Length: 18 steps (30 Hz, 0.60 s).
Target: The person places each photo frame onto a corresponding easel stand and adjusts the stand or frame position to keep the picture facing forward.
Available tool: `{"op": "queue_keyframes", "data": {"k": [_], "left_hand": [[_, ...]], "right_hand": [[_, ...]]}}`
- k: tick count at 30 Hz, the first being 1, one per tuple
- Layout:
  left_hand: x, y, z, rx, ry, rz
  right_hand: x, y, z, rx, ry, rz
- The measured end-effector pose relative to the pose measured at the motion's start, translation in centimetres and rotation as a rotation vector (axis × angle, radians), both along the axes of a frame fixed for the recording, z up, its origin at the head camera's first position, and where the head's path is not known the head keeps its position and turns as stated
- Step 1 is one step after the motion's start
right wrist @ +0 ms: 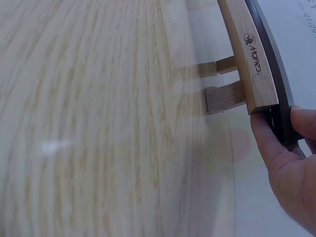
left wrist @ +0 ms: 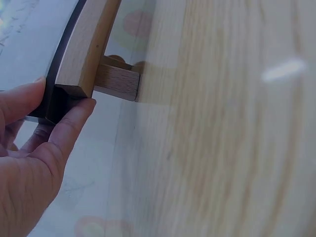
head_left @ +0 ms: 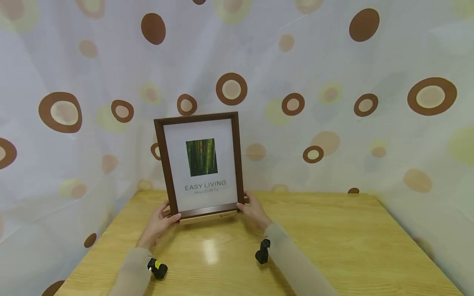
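A dark brown picture frame (head_left: 201, 164) with a white insert, a small green bamboo picture and "EASY LIVING" lettering stands tilted back near the table's far side. Under its bottom edge runs the ledge of a light wooden easel (head_left: 209, 219), whose short legs (left wrist: 117, 81) meet the table. My left hand (head_left: 157, 226) grips the frame's lower left corner, thumb in front and fingers behind and below. At the lower right corner my right hand (head_left: 255, 209) pinches the frame the same way, a fingertip at the end of the ledge (right wrist: 254, 64), which bears a printed logo.
The light wood-grain table (head_left: 326, 234) stretches out to both sides of the frame. Behind it hangs a pale curtain (head_left: 326, 53) with brown and yellow circles. A small black device (head_left: 158, 269) is strapped to my left wrist, another black device (head_left: 263, 251) to my right.
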<state>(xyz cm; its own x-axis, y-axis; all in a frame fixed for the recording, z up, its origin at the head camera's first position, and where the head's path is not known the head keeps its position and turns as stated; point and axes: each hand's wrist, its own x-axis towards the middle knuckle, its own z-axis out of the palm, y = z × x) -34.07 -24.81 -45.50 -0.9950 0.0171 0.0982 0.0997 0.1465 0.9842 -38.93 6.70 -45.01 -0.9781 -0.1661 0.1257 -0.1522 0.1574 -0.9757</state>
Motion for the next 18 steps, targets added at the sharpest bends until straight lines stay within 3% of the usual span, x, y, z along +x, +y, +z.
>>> {"op": "queue_keyframes", "data": {"k": [18], "left_hand": [[-1.5,3.7,-0.5,0.016,-0.028,-0.042]], "right_hand": [[0.8,3.8,-0.3,-0.009,-0.004,-0.074]]}}
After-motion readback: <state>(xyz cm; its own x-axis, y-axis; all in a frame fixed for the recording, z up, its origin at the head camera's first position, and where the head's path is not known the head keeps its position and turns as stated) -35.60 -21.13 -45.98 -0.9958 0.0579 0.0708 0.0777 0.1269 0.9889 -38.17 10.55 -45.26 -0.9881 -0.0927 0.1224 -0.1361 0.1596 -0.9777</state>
